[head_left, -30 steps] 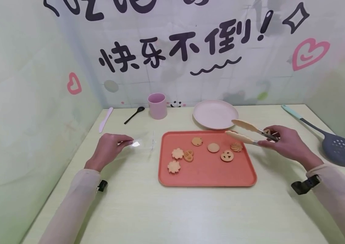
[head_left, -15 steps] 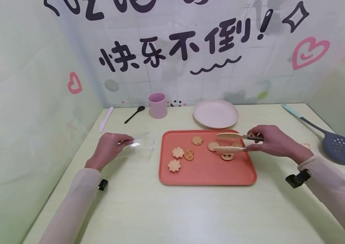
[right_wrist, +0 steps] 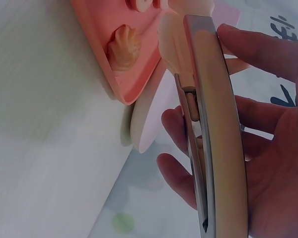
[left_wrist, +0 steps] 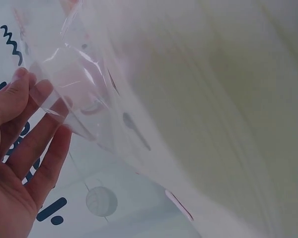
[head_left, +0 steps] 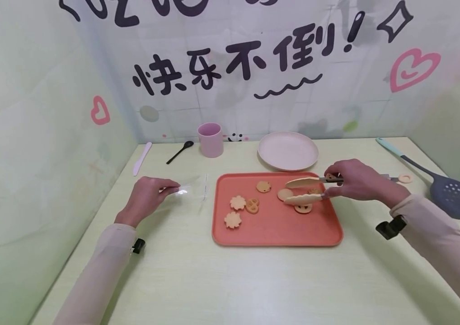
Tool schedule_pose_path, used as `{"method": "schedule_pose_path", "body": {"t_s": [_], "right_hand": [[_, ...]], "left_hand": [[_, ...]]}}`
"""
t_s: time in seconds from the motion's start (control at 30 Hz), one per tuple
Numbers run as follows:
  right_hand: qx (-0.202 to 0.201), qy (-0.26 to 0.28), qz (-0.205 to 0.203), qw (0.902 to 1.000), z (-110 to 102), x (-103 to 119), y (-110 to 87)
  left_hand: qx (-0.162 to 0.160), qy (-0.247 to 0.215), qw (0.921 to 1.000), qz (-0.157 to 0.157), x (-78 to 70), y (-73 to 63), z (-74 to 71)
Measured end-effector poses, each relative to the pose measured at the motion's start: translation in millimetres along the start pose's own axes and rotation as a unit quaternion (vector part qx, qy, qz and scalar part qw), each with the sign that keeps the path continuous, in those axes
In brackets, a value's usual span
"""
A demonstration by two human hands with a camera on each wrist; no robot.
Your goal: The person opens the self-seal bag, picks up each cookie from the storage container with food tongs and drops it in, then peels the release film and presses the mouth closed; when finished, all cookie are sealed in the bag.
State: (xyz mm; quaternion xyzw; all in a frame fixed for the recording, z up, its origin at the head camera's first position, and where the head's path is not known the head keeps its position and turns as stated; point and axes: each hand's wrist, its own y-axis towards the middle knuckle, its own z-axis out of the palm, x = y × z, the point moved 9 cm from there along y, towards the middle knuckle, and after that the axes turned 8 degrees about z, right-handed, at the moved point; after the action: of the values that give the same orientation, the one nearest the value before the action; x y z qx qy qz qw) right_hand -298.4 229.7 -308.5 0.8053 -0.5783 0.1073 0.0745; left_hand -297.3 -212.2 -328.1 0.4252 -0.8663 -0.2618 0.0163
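Between thumb and fingertips, my left hand (head_left: 143,198) pinches the edge of a clear plastic bag (left_wrist: 77,74), which spreads toward the tray's left side. My right hand (head_left: 359,179) grips a pair of tongs (right_wrist: 221,129) with cream-coloured tips and metal-edged handles. The tong tips are parted and hover over the right part of the red-orange tray (head_left: 274,234). Beneath and beside them are a plain round cookie (head_left: 283,194), a cookie with cut-out holes (head_left: 303,209) and a swirl cookie (right_wrist: 124,48), partly covered in the head view.
Left on the tray lie two flower-shaped cookies (head_left: 232,220), a pretzel-shaped cookie (head_left: 252,206) and a speckled round cookie (head_left: 263,186). Behind stand a pink plate (head_left: 288,151) and a pink cup (head_left: 211,141). A spoon (head_left: 180,152), a pink knife (head_left: 142,159) and a slotted turner (head_left: 453,196) flank them.
My right hand has carried the tongs left, from the tray's right edge to over the cookies, and their tips have come closer together. The left hand keeps its place with the bag.
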Motion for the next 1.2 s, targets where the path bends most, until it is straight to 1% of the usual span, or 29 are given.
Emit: {"method": "schedule_pose_path", "body": {"t_s": [0.3, 0.4, 0.63, 0.77, 0.93, 1.07, 1.2], "right_hand": [[-0.008, 0.01, -0.001, 0.9999, 1, 0, 0.8], [-0.01, 0.012, 0.001, 0.9999, 0, 1, 2.5], [-0.008, 0.025, -0.004, 0.9996, 0, 9, 5.3], [-0.008, 0.038, -0.013, 0.9992, 0, 19, 7.2], [-0.008, 0.047, -0.025, 0.9986, 0, 36, 14.6], [-0.015, 0.057, -0.041, 0.9974, 2, 54, 23.9], [-0.031, 0.066, -0.068, 0.9951, 4, 75, 34.3]], "left_hand": [[0.0, 0.004, 1.0, -0.001, 0.3, 1.1, -0.1], [-0.001, -0.002, 1.0, 0.0, -0.5, 1.2, -0.3], [-0.002, -0.011, 0.9999, 0.002, -2.5, 2.0, 0.1], [-0.002, -0.013, 0.9999, 0.004, -3.2, 2.5, 1.2], [-0.004, -0.015, 0.9999, 0.003, -4.3, 2.6, 0.8], [-0.001, -0.019, 0.9998, 0.0, -4.5, 2.1, 0.9], [0.003, -0.018, 0.9998, -0.004, -5.0, 1.4, 1.3]]}}
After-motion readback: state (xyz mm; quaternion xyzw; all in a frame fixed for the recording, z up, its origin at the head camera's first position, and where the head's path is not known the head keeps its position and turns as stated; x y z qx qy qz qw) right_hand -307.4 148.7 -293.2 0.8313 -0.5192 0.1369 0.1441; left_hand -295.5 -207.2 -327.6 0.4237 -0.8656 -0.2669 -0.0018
